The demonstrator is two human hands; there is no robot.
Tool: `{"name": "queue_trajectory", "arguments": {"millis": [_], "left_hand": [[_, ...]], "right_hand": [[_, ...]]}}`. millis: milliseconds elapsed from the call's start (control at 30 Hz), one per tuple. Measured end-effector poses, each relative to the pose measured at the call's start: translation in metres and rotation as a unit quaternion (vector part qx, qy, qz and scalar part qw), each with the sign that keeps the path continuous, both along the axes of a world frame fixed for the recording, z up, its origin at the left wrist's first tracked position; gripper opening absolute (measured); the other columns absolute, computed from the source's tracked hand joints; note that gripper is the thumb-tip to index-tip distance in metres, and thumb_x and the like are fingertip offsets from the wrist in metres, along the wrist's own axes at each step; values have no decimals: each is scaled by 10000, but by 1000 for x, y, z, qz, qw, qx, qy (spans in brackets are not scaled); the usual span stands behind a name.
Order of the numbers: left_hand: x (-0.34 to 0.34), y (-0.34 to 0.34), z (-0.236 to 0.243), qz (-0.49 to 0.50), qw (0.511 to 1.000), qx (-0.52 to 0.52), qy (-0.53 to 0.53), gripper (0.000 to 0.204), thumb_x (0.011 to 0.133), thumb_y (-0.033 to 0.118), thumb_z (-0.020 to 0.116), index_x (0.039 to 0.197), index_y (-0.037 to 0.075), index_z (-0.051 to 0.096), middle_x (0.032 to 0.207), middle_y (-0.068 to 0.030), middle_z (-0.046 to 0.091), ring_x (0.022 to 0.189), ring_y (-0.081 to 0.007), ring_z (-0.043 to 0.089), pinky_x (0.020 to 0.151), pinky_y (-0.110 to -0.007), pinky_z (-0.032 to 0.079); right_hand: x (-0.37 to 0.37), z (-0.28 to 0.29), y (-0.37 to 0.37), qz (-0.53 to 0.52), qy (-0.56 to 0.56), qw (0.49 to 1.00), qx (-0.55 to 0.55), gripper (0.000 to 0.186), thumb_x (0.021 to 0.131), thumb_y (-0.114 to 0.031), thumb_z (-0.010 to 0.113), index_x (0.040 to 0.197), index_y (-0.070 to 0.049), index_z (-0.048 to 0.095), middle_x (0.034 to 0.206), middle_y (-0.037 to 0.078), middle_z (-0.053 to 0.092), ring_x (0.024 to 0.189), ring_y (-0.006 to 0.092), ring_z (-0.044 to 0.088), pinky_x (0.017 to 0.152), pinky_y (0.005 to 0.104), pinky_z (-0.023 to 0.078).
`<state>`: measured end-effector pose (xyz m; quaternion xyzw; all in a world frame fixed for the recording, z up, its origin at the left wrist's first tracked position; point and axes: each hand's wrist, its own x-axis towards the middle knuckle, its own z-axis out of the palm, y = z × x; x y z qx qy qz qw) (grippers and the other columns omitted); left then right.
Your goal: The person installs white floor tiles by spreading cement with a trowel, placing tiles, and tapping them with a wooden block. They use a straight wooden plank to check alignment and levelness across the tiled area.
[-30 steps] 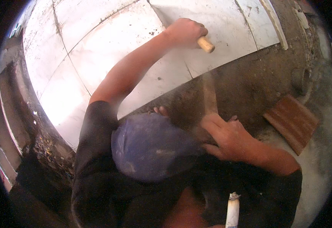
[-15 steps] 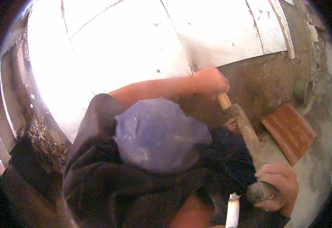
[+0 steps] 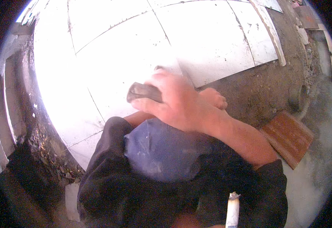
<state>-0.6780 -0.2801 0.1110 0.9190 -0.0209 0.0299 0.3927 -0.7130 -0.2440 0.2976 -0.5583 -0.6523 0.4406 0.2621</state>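
My right hand (image 3: 173,91) reaches across to the left, over my left forearm, with its fingers closed round a dark grey, rounded lump (image 3: 145,93). I cannot tell whether the lump is stone. Just beyond that wrist, my left hand (image 3: 213,98) is a closed fist on a tool's wooden handle, of which only a sliver shows. The rest of the tool is hidden behind my right forearm. Under my hands lies a rounded blue-grey cloth (image 3: 162,152) over my lap. A cigarette (image 3: 233,211) with an ashy end rises from the lower edge.
White panels or tiles (image 3: 135,45) spread ahead and to the left, glaring in the light. A ribbed reddish-brown tile (image 3: 289,138) lies at the right on the dusty ground. A pale strip (image 3: 270,34) borders the panels. Litter (image 3: 46,152) gathers at the left.
My right hand has swung from the lower right to the upper left with the grey lump. Its forearm now covers the tool's flat grey blade. My left hand keeps hold of the handle.
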Motion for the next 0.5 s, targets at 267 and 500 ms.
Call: {"name": "queue_trajectory", "arguments": {"millis": [267,500], "left_hand": [[-2,-5,-11,-14,1000,15,0,250,738,240,694,937,92,661,906,-124,666,858,-322,677,696,-438,558],[-6,-4,-5,-29,999,43,1,238,738,234,684,928,93,658,906,-117,668,853,-306,678,701,-431,554]], "right_hand": [[14,3,5,-73,-99,992,-20,538,884,-450,659,971,80,625,991,293,642,922,467,644,882,503,508],[12,10,5,-106,-111,986,-71,510,924,-438,652,964,70,614,956,261,620,907,379,622,815,471,493]]}}
